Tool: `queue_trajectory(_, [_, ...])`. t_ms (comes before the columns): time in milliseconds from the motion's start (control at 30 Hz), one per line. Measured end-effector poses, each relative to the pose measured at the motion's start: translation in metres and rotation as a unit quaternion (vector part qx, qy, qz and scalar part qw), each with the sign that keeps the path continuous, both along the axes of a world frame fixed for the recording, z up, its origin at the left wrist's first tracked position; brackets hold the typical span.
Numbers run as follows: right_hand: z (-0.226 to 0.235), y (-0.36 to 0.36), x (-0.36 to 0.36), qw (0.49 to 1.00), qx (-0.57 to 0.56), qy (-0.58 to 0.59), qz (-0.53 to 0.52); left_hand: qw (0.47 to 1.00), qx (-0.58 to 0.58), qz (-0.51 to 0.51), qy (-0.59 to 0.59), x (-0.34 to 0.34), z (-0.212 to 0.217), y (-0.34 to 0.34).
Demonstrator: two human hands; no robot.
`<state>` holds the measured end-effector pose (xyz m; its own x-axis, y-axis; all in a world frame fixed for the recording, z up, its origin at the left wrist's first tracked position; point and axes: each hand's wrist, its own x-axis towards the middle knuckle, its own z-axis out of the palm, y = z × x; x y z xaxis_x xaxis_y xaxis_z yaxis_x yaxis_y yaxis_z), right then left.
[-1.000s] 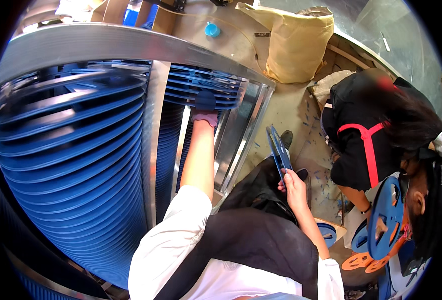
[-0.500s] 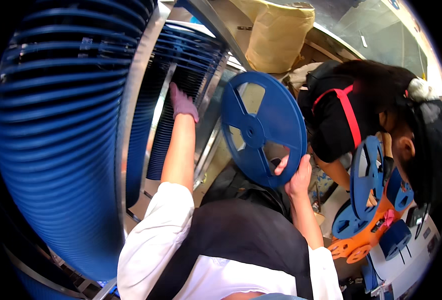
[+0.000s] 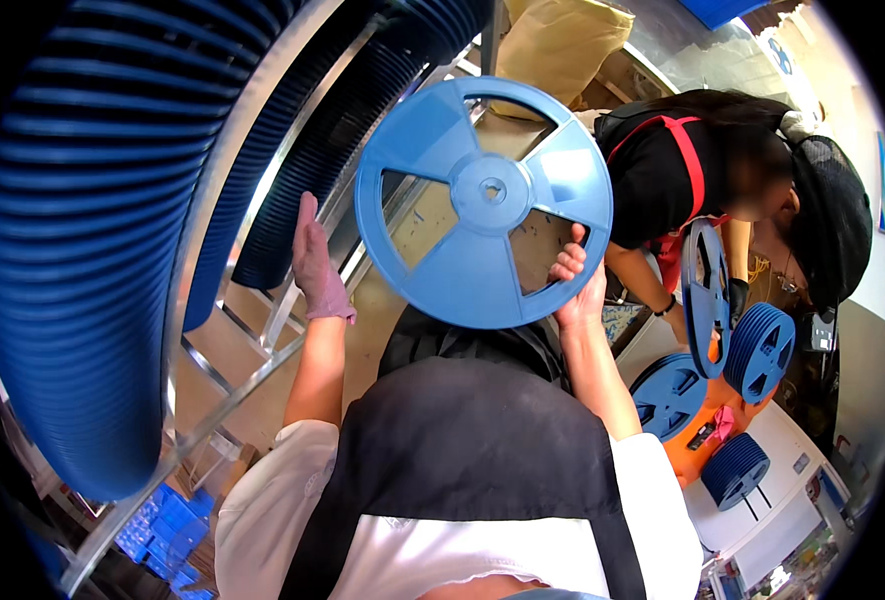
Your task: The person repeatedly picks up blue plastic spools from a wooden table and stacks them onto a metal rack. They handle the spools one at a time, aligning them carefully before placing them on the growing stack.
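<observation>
While the right hand (image 3: 574,285) lifts a flat blue plastic reel (image 3: 482,200) up in front of the person's chest, its grip is pinched on the reel's lower right rim, thumb showing through one of the three cut-out windows. To the left of that grip, and well apart from it, the left hand (image 3: 314,265) wears a pale purple glove and stands with fingers spread flat and straight, holding nothing, beside a dense row of stored blue reels (image 3: 82,230) standing on edge in a metal rack (image 3: 227,250). Beyond and to the right of the grip, a co-worker (image 3: 722,190) in dark clothes bends over a white bench (image 3: 772,490) with further blue reels (image 3: 757,350) stacked and standing on it. Held only at one edge, the raised reel could tip or slide out of the fingers, and its far rim could knock the rack frame. Most fingers of the right hand are hidden behind the reel, the rack's ends are cut off by the dark rim, and the small items under the rack are too blurred to identify.
</observation>
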<state>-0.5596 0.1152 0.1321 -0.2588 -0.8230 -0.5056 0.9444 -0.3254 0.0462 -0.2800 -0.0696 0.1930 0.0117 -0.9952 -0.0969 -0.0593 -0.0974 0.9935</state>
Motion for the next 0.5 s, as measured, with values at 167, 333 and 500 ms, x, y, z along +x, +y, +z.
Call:
queue_trajectory(167, [0.006, 0.002, 0.01, 0.999, -0.051, -0.011, -0.005, 0.998, -0.03, 0.011, 0.051, 0.019, 0.0, 0.024])
queue_trajectory(333, [0.02, 0.007, 0.016, 0.998, -0.047, 0.042, -0.001, 0.995, -0.077, 0.011, 0.067, 0.024, 0.0, 0.024])
queue_trajectory(500, [0.037, 0.006, 0.023, 0.994, -0.009, 0.106, -0.011, 0.994, -0.106, 0.001, 0.042, 0.012, 0.001, 0.022])
